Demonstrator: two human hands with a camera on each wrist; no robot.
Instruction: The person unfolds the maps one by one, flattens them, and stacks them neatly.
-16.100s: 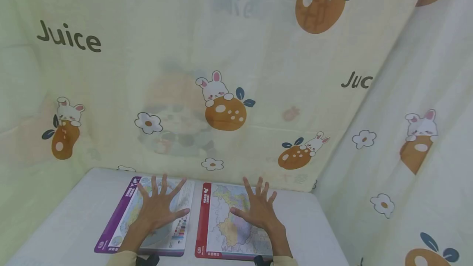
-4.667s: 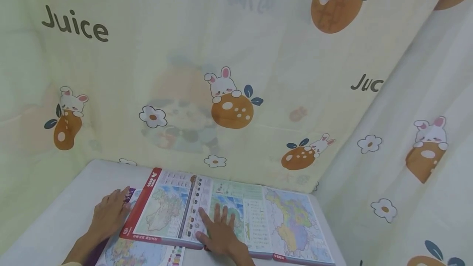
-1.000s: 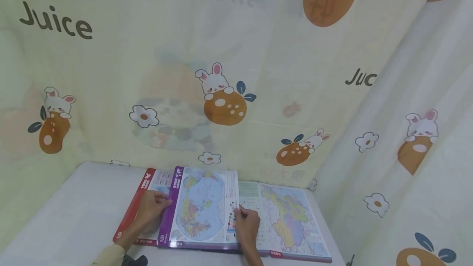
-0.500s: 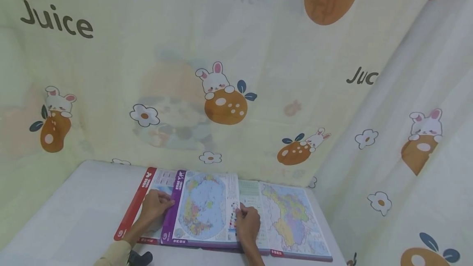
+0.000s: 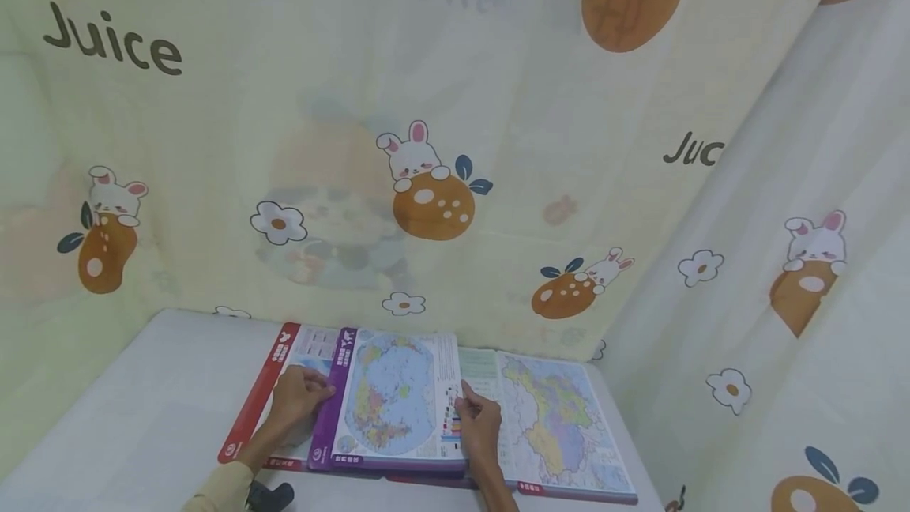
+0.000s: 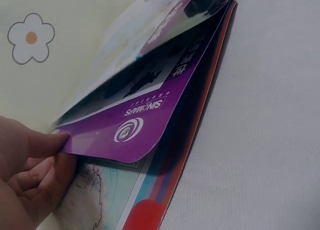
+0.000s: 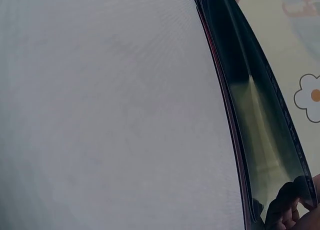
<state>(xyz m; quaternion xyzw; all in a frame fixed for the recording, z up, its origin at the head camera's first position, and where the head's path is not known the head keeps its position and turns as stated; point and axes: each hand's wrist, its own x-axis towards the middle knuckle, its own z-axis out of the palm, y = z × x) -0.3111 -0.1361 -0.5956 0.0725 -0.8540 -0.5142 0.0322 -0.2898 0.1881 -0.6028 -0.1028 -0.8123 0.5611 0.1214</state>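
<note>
A purple-edged world map, folded into panels, lies over the middle of the spread-out red-edged map. My left hand pinches the purple border between thumb and fingers; in the left wrist view its purple flap is raised at that edge, above the red-cornered map. My right hand pinches the world map's right edge, fingers curled. From the right wrist, a glossy sheet stands bowed up from the layers below, with the fingertips at its near corner. Most panels of the red-edged map are covered.
Both maps rest on a white-covered table, the red-edged one reaching near its right side. A pale curtain printed with rabbits, fruit and flowers hangs behind, and another stretch hangs at the right.
The maps lay folded side by side; then the red-edged one was spread over the purple one. Now the purple one is on top, shifted slightly right within the last second.
</note>
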